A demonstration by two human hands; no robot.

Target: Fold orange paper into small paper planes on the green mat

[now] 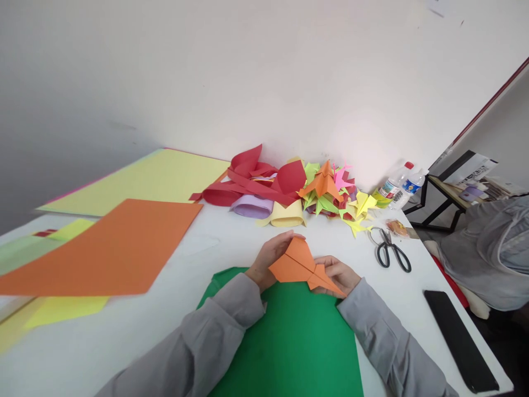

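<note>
Orange folded-paper plane [298, 255], probably light and easily crushed: bare left hand [269, 259] grips at ten o'clock, right hand [341, 273] at three; centre crease [298, 263] seems firmest.

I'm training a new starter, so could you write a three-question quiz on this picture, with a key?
1. True or false: the left hand and right hand hold the same folded orange paper.
2. Which lies to the left of both hands? A) the scissors; B) the large orange sheet; C) the bottles.
3. Fill the gap: the big sheet under the hands is ____.

Key: 1. True; 2. B; 3. green.
</note>
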